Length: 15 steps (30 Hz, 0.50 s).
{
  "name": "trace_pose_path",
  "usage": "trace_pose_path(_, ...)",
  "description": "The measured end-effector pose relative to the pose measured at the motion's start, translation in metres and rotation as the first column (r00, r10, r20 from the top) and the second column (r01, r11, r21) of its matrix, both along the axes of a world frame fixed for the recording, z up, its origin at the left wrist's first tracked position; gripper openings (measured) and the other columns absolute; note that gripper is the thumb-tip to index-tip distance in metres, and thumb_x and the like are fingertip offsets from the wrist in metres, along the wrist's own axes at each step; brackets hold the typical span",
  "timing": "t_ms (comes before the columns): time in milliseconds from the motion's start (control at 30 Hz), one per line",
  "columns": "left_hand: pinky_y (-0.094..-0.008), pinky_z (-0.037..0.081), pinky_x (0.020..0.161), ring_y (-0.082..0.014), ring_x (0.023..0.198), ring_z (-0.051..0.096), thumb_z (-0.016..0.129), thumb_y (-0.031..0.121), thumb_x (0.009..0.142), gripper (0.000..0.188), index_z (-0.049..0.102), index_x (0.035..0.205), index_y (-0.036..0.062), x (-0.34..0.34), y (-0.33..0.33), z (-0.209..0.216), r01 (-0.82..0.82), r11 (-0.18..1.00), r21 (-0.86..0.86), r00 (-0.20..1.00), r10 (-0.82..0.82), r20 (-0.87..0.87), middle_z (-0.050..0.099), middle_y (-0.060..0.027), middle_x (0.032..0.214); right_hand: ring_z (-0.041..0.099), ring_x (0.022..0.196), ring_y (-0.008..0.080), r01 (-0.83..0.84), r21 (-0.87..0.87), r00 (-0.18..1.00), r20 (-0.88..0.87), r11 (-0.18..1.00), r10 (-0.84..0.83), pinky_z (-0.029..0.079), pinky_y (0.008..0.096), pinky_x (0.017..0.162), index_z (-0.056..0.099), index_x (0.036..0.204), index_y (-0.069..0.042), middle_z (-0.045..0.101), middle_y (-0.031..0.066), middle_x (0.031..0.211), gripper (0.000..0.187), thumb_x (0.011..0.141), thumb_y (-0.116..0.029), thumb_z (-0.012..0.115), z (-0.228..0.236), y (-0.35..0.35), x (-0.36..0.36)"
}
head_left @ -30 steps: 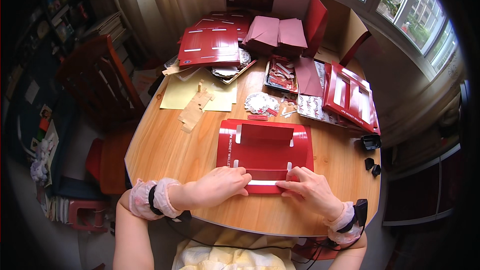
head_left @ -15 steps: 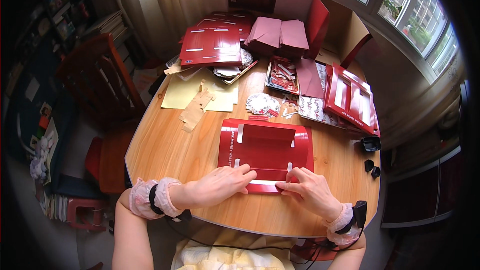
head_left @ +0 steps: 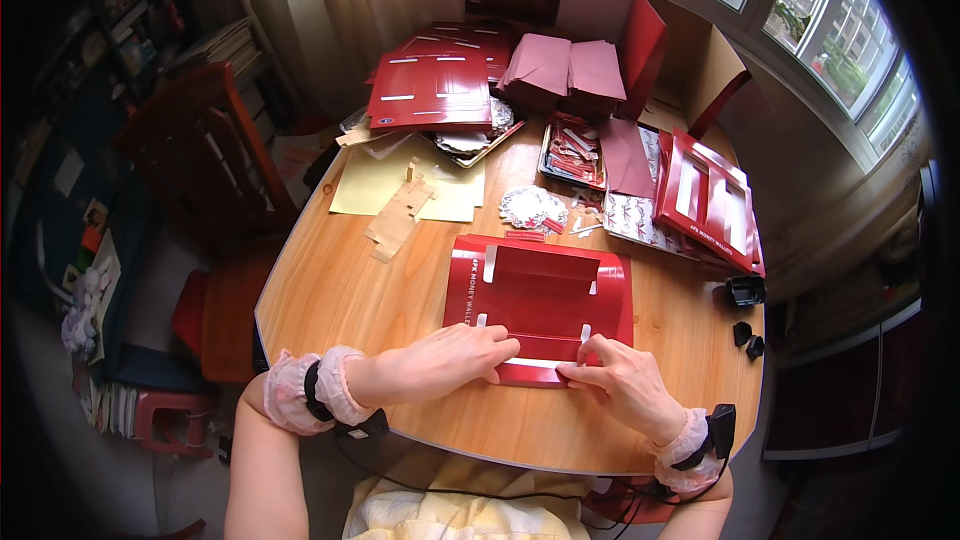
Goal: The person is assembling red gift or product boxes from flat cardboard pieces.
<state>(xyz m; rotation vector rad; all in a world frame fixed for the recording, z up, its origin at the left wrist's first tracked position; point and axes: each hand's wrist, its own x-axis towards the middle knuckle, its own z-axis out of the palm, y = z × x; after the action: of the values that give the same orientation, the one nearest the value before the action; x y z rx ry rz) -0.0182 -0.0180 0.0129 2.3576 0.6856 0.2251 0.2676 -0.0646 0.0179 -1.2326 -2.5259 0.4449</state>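
Observation:
In front of me on the table lies a glossy red card sheet [head_left: 540, 305] with cut-out slots and white showing at the cuts. A folded panel stands raised at its far half, and a white strip shows along its near edge. My left hand [head_left: 450, 362] is closed, its fingertips pinching the near left part of the sheet. At the near right corner, my right hand [head_left: 618, 385] pinches the same sheet between thumb and fingers. Just beyond the sheet rest a pile of round patterned paper pieces [head_left: 533, 208] and a small red label strip [head_left: 525, 235].
Yellow paper [head_left: 350, 185] and strips of tan tape [head_left: 400, 217] lie to the left. Red card sheets [head_left: 432, 90] and pink envelopes [head_left: 595, 70] are stacked at the back. A tray of small red pieces [head_left: 573, 152] and cut-out red frames [head_left: 708, 205] sit on the right.
The view has shifted slightly, so the table appears a little farther right. Both hands keep nearly the same hold on the red card sheet.

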Motion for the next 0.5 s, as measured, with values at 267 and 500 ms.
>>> trace_pose_path(267,-0.0425,0.048,0.074,-0.0355,0.089,0.058,0.065,0.008,0.088,0.019,0.050,0.097,0.0022,-0.0029,0.0065,-0.0066,0.050,0.999,0.022,0.994,-0.052,0.092,0.054,-0.0144,0.097,0.063,0.080,0.0200,-0.002,-0.003,1.000,-0.004,1.000,0.002,0.050,0.0342,0.060,0.076,0.104,-0.020,0.058,0.0020,0.094,0.022,0.083,-0.013,0.073,0.0004,-0.0006,-0.0005)
trace_pose_path(500,-0.0427,0.048,0.072,-0.0348,0.088,0.058,0.065,0.012,0.089,0.020,0.049,0.096,0.0024,-0.0011,0.0092,-0.0020,0.060,0.998,0.006,0.998,-0.060,0.019,0.054,-0.0140,0.097,0.062,0.079,0.0204,-0.003,0.012,1.000,0.002,1.000,0.003,0.049,0.0345,0.060,0.076,0.104,-0.020,0.057,0.0023,0.092,0.021,0.083,-0.015,0.074,0.0014,-0.0004,-0.0006)
